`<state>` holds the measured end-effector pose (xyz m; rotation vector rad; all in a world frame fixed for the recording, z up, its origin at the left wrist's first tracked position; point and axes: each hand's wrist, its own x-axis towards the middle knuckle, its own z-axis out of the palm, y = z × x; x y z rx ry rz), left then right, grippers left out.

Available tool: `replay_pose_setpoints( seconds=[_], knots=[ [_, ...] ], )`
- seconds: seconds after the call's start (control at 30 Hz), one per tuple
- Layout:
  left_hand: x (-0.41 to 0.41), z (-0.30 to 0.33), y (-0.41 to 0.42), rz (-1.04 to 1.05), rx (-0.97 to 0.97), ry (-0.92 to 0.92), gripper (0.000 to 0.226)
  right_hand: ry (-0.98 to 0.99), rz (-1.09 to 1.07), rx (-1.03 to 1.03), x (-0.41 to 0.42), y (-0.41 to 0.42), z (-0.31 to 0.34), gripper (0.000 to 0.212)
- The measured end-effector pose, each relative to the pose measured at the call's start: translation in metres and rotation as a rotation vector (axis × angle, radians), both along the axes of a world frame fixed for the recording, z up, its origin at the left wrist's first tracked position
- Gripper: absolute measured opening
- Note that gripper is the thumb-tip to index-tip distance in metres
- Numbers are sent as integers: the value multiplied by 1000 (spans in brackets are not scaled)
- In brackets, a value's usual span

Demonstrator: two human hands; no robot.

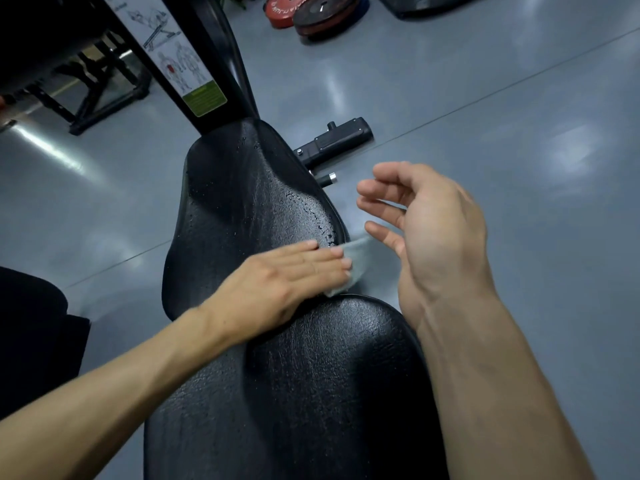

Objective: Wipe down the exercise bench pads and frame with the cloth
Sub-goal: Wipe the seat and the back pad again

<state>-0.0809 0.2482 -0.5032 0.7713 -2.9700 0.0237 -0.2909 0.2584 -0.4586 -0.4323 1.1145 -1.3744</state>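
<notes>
While the left hand [294,275] presses flat, fingers straight, on the grey cloth [353,265] at the seat pad [242,209] edge, the right hand [426,223] hovers beside it, loosely spread, holding nothing. Back pad [311,393] nearer; weight plates [311,12] on floor [485,116].

Glossy grey floor [485,98] with light glare, stacked weight plates [311,12] at far edge

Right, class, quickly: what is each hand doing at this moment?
Left hand: open, straight fingers pressing the cloth flat on the bench pad.
Right hand: open, fingers relaxed, holding nothing, beside the pad.
</notes>
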Motion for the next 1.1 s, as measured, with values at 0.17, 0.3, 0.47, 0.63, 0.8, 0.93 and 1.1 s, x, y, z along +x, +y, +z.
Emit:
replay_pose_setpoints(
  seconds=[0.17, 0.3, 0.47, 0.63, 0.8, 0.93, 1.1],
  knots=[
    [5, 9, -48, 443, -121, 191, 34, 5, 2, -11, 1, 2, 1, 20],
    [-7, 6, -32, 466, -49, 238, 33, 3, 1, -5, 0, 0, 0, 21],
    [12, 3, 18, 88, 63, 30, 41, 15, 10, 1, 3, -2, -1, 21],
    [50, 11, -11, 526, -117, 192, 36, 33, 24, -6, 8, 4, 2, 20],
    [33, -9, 46, 486, -38, 248, 41, 57, 39, 3, 16, 3, -1, 20],
    [58, -6, 41, 431, -46, 206, 38, 78, 65, 5, 24, 5, -3, 20],
    [77, -3, 10, 837, -131, 410, 31, 116, 95, 10, 30, 5, -7, 21]
  ],
)
